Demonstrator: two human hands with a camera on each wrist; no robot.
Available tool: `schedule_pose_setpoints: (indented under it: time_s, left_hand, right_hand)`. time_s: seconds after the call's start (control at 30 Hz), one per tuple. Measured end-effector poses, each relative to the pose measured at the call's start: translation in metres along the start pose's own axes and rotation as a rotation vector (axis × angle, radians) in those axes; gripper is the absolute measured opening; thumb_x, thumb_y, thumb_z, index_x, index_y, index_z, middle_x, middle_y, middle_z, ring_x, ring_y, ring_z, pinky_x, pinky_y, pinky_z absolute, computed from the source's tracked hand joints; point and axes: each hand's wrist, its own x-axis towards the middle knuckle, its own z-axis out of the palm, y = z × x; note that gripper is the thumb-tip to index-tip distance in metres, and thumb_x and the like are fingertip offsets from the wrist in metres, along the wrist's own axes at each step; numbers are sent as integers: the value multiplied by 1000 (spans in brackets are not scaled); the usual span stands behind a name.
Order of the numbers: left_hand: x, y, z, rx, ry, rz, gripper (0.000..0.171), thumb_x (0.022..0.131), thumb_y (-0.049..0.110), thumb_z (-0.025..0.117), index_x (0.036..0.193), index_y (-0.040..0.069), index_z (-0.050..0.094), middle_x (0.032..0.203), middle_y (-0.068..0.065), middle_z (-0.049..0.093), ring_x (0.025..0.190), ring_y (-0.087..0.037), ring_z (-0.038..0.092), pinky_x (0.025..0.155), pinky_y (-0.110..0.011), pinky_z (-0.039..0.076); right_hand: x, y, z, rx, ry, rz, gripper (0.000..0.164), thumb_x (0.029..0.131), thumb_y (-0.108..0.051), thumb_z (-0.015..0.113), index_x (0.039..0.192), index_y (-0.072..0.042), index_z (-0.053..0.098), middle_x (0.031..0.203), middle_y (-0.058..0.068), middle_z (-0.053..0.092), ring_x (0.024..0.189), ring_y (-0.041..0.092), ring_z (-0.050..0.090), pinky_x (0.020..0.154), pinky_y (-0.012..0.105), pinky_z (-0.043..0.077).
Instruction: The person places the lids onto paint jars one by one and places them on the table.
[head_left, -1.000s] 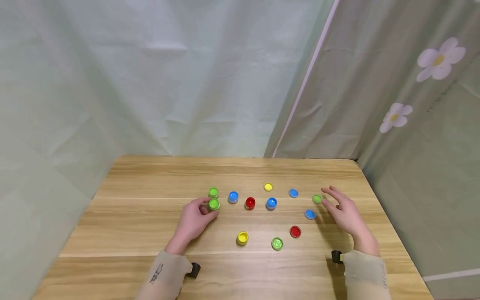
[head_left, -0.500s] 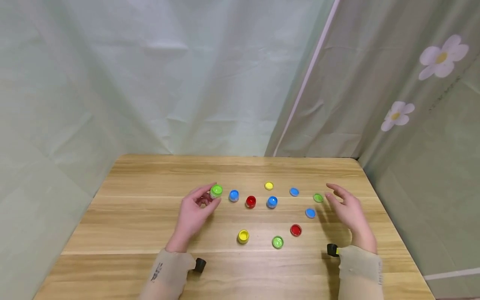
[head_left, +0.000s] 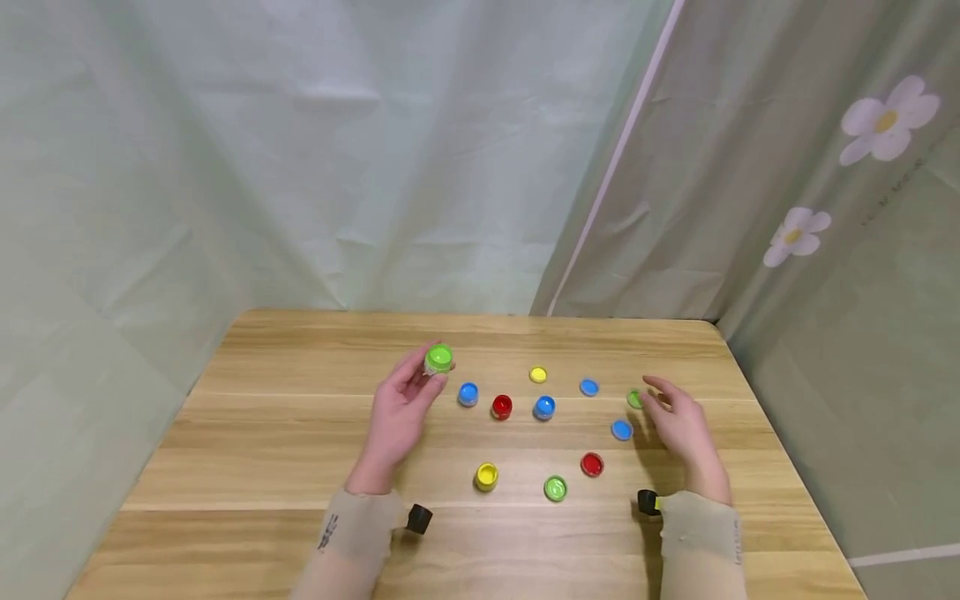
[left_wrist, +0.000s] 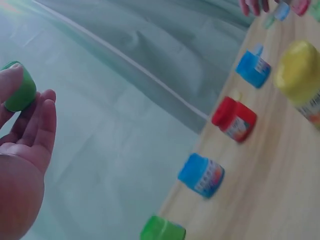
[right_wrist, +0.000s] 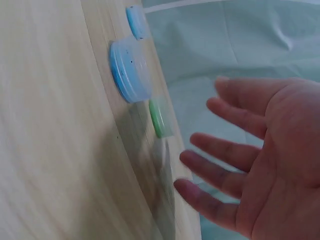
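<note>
My left hand [head_left: 400,412] holds a small green paint jar [head_left: 439,359] up over the far left of the table, pinched between thumb and fingers. In the left wrist view, a second green jar [left_wrist: 162,231] stands on the wood; the raised hand and jar hide it in the head view. Over the right side hovers my right hand [head_left: 681,423], its fingers spread and holding nothing. Its fingertips are close over a green lid [head_left: 634,399]. A blue lid [head_left: 622,430] lies just left of that hand.
Mid-table stand a blue jar [head_left: 468,394], a red jar [head_left: 502,407] and another blue jar [head_left: 544,407]. Nearer is a yellow jar [head_left: 487,477]. Yellow [head_left: 538,374], blue [head_left: 589,387], red [head_left: 592,464] and green lids [head_left: 556,488] lie right of them. A curtain [head_left: 450,167] hangs behind.
The left hand has lifted the nearer green jar off the table and carried it up and away from the body. The right hand has shifted slightly left, staying near the green lid.
</note>
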Motion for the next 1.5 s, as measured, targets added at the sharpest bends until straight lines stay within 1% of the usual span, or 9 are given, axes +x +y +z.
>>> schedule_pose_setpoints:
  time_s: [0.17, 0.3, 0.43, 0.53, 0.7, 1.03, 1.17, 1.3, 1.5]
  left_hand:
    - [3, 9, 4, 1, 2, -17, 53, 104, -5, 65, 155, 3, 53, 143, -11, 59, 121, -17, 66, 107, -29, 51]
    - [3, 16, 8, -74, 27, -14, 56, 100, -11, 66, 153, 1, 53, 136, -10, 64, 116, -17, 68, 104, -30, 54]
    - [-1, 20, 14, -173, 98, -17, 51, 92, -18, 72, 139, -1, 61, 125, -5, 71, 110, -16, 71, 101, -29, 56]
    - [-5, 22, 18, -225, 121, -12, 43, 91, -18, 73, 128, 3, 66, 119, -3, 73, 105, -16, 72, 98, -29, 57]
    - [-9, 23, 22, -306, 102, 15, 41, 96, -13, 71, 127, 14, 72, 120, -3, 74, 103, -16, 73, 95, -30, 59]
    - [-6, 21, 23, -401, 15, 103, 33, 105, 10, 69, 137, 16, 70, 121, 1, 76, 95, -13, 73, 88, -26, 59]
    - [-7, 22, 23, -384, 26, 89, 34, 105, 5, 67, 138, 14, 69, 119, 1, 76, 94, -13, 73, 87, -27, 59]
    - [-7, 24, 25, -346, 55, 40, 39, 103, -6, 65, 137, 12, 69, 120, 1, 76, 94, -14, 73, 89, -28, 60]
    - [-10, 27, 29, -341, 69, -22, 42, 98, -12, 68, 128, 17, 71, 123, 0, 76, 104, -14, 73, 92, -30, 60]
  right_hand:
    - [4, -1, 6, -25, -16, 44, 54, 112, -30, 57, 158, -2, 48, 157, 34, 46, 143, 52, 47, 118, 64, 37]
    - [8, -2, 8, -29, -32, 64, 56, 111, -28, 60, 158, -1, 46, 159, 34, 43, 146, 52, 42, 120, 65, 33]
    - [11, -4, 10, -61, -43, 52, 57, 108, -23, 64, 157, 2, 47, 159, 34, 43, 147, 53, 39, 120, 67, 30]
    - [12, -3, 12, -104, -36, 30, 59, 105, -21, 67, 155, 4, 49, 156, 35, 46, 144, 56, 40, 118, 70, 31]
    - [13, 1, 15, -165, -5, 5, 58, 103, -21, 70, 153, 3, 52, 147, 37, 51, 136, 57, 46, 113, 71, 35]
    - [14, 6, 16, -195, 38, -27, 47, 101, -14, 71, 142, 7, 60, 134, 36, 59, 127, 54, 52, 108, 69, 40]
    - [15, 6, 14, -158, 36, 2, 47, 102, -16, 71, 141, 7, 60, 129, 32, 61, 116, 47, 57, 100, 62, 47]
    - [14, 3, 11, -97, 50, 37, 52, 104, -22, 67, 147, 4, 55, 127, 28, 62, 112, 42, 61, 92, 55, 53]
    - [5, -24, 0, 19, 109, -46, 53, 112, -33, 57, 158, -8, 50, 130, 23, 59, 121, 40, 57, 96, 55, 47]
